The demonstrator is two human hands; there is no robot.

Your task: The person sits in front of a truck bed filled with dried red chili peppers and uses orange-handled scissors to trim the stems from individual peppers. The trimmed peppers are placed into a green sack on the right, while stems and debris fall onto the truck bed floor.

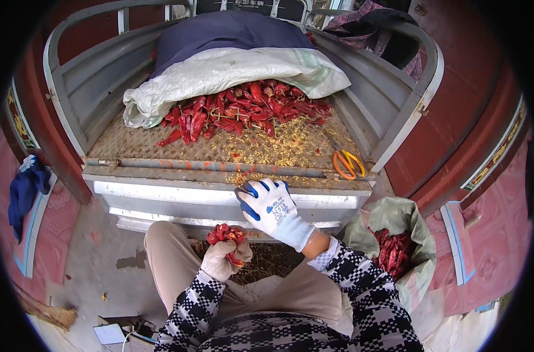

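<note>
My left hand (223, 259), in a pale cloth glove, grips a cluster of dried red chili peppers (226, 234) above my lap, some showing broken ends. My right hand (271, 209) wears a white glove with a blue coating and printed writing. It is at the tailgate edge of a metal cargo bed (130, 152), its fingers bent and apart; nothing shows in it, though the palm is hidden. Loose yellow seeds (289, 145) lie just beyond it. Farther in, a pile of dried red chilies (249, 105) spills from beneath a white woven sack (231, 68).
Scissors with orange and yellow handles (349, 165) lie at the bed's right corner. An open woven sack (394, 211) holding red chilies stands at my right. Dark blue cloth (231, 31) covers the pile. Side rails (429, 83) flank the bed. A broom (58, 314) and a phone (109, 333) are lower left.
</note>
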